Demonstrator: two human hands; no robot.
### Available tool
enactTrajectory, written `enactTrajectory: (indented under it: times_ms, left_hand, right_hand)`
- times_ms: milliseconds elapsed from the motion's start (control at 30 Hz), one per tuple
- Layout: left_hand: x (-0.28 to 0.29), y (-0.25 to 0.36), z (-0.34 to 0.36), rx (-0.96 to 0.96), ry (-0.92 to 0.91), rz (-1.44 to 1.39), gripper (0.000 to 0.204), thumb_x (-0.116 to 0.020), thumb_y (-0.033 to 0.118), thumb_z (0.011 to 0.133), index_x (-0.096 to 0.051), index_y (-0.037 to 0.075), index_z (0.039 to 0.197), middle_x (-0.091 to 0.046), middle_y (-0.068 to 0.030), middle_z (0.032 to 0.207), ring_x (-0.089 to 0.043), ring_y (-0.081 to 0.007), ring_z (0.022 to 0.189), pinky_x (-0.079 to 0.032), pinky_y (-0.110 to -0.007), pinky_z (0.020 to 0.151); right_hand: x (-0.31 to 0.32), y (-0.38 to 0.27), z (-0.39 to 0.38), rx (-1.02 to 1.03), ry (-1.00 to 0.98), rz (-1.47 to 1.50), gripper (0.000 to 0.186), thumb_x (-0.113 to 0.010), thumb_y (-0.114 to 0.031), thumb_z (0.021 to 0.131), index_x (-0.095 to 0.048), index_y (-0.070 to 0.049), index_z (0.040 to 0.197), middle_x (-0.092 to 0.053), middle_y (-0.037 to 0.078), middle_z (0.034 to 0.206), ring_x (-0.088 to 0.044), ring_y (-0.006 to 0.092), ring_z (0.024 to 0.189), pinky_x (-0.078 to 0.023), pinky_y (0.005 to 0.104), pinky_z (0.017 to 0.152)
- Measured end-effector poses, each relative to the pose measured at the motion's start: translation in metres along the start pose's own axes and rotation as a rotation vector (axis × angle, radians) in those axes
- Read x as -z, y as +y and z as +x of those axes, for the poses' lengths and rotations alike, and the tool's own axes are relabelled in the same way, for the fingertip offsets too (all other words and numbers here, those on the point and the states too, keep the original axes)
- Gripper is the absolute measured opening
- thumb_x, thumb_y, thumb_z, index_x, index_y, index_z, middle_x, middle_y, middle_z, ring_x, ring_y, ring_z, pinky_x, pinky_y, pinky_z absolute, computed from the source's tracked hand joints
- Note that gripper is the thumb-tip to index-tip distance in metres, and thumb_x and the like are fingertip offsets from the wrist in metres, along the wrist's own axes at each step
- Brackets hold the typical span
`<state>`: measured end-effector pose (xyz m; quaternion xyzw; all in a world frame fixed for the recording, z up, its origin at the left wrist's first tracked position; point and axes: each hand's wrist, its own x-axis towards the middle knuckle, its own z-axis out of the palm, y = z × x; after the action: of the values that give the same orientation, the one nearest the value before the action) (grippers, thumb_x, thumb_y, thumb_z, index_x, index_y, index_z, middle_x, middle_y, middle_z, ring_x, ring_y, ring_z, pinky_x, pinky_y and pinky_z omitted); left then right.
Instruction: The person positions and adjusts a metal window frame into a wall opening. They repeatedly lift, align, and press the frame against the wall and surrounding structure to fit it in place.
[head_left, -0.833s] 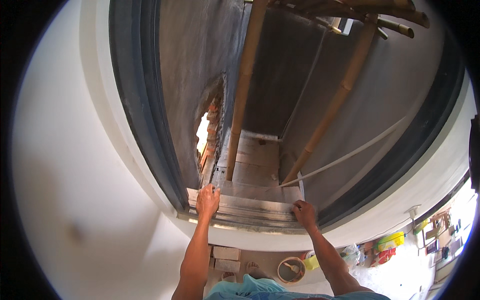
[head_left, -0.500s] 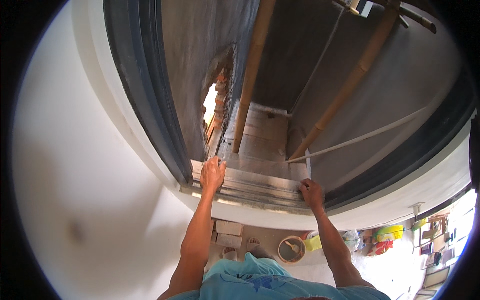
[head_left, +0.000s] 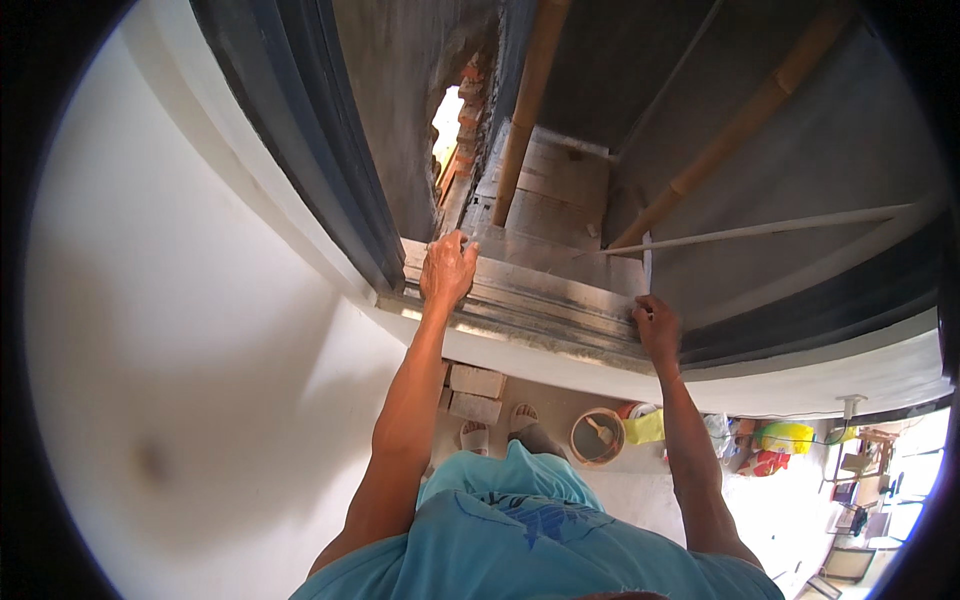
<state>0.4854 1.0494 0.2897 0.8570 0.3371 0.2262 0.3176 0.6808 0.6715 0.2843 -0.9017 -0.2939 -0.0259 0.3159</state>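
A thin see-through sheet (head_left: pixel 560 262) spans the window opening just beyond the sill; whether it is glass or plastic I cannot tell. My left hand (head_left: pixel 448 268) is closed at its left end, fingers curled over the far side of the sill. Closed at the right end, my right hand (head_left: pixel 655 325) has thumb and fingertips pressed together, with part of the grip hidden. Under and between my hands runs the grooved window sill track (head_left: pixel 545 305), dusty and pale. Dark frame profiles (head_left: pixel 345 150) rise beside my left hand.
Beyond the opening stand bamboo poles (head_left: pixel 520 130), a pale slanting rod (head_left: pixel 770 230) and a wall with a ragged brick hole (head_left: pixel 465 130). Below the sill are blocks (head_left: pixel 476 381), a bucket (head_left: pixel 597 437) with a scoop-like tool, and colourful bags (head_left: pixel 785 437).
My view has tilted, so the sill and both hands appear higher and slightly further right. Both hands keep about the same places along the sill.
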Motion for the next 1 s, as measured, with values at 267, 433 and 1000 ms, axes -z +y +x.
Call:
enactTrajectory:
  times_ms: [267, 433, 1000]
  left_hand:
    - [0.001, 0.000, -0.001, -0.044, 0.037, 0.007, 0.035, -0.069, 0.028, 0.095, -0.072, -0.003, 0.110, -0.073, -0.0269, 0.109, -0.068, -0.0461, 0.104, -0.053, -0.053, 0.092]
    - [0.001, 0.004, -0.001, -0.031, 0.034, 0.005, 0.034, -0.068, 0.027, 0.095, -0.072, -0.004, 0.109, -0.073, -0.0280, 0.104, -0.069, -0.0480, 0.101, -0.053, -0.054, 0.090]
    - [-0.001, 0.000, 0.002, -0.056, 0.043, -0.024, 0.033, -0.069, 0.024, 0.093, -0.073, -0.005, 0.109, -0.073, -0.0294, 0.106, -0.069, -0.0479, 0.102, -0.053, -0.054, 0.092]
  right_hand:
    - [0.002, -0.002, 0.000, 0.041, -0.009, -0.054, 0.028, -0.067, -0.018, 0.089, -0.075, -0.001, 0.111, -0.076, 0.021, 0.103, -0.074, 0.0375, 0.095, -0.057, 0.0453, 0.086]
    - [0.003, -0.004, -0.001, 0.007, -0.005, -0.045, 0.027, -0.068, -0.018, 0.088, -0.075, -0.002, 0.109, -0.075, 0.022, 0.101, -0.073, 0.0391, 0.094, -0.056, 0.0467, 0.087]
    - [0.008, -0.014, -0.001, 0.019, -0.025, -0.042, 0.026, -0.067, -0.017, 0.090, -0.074, -0.002, 0.110, -0.075, 0.021, 0.102, -0.073, 0.0382, 0.094, -0.056, 0.0461, 0.086]
